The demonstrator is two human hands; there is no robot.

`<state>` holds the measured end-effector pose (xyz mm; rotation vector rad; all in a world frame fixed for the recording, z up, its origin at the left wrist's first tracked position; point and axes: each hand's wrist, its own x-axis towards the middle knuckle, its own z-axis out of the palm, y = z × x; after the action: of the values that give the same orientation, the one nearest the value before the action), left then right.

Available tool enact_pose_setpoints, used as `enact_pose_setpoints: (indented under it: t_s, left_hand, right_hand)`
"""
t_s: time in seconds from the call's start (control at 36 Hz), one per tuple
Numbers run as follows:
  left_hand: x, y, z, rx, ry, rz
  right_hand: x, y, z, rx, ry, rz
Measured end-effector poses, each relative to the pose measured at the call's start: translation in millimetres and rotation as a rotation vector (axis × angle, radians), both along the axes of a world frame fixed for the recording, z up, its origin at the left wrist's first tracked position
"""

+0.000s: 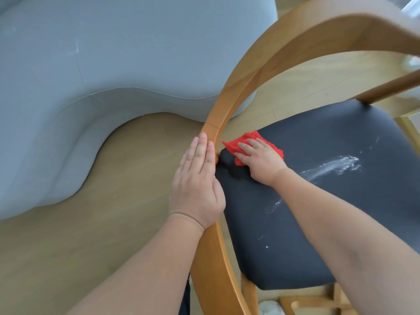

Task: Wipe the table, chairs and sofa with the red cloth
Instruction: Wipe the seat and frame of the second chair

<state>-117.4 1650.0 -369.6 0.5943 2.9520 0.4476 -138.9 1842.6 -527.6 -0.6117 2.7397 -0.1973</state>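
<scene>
Right hand [261, 159] pressing red cloth [241, 142], black chair seat [318, 201]

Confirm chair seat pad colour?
Dark charcoal, near black, on the seat pad, streaked with white dust. Head view, the only view, shows it.

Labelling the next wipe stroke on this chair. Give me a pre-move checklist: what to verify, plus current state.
1. Red cloth under the right hand, pressed on the chair seat: ok.
2. Left hand flat on the wooden rail, bracing the chair: ok.
3. Seat clean: not ok, white streaks lie to the right of the cloth.
4. Path from the cloth to the streaks free of objects: ok.
5. Cloth underside clean enough for another pass: cannot tell, hidden.
6. Sofa wiped: cannot tell.
</scene>
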Motion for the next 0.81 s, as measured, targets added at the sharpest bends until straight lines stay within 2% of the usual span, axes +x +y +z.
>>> enact_pose_setpoints:
  t_s: [0.08,0.22,0.28,0.42,0.64,0.81]
  left_hand:
    - [0,0,0,-0.003,0.003,-0.001]
    - [1,0,1,-0.005,0.004,-0.003]
    - [1,0,1,0.001,0.007,-0.004]
    - [1,0,1,-0.010,-0.001,-0.007]
    - [1,0,1,-0.018,0.005,-0.003]
    - [0,1,0,-0.024,-0.003,-0.003]
  right_hand:
    - [-9,30,-2,0.025,0.001,-0.133]
    - [-26,79,1,0.123,-0.022,-0.544]
    - [-28,83,2,0.128,-0.048,-0.605]
    - [-24,77,1,0.033,-0.047,-0.625]
    - [-7,32,4,0.016,-0.099,-0.612]
    - [18,-8,4,-0.035,-0.065,-0.471]
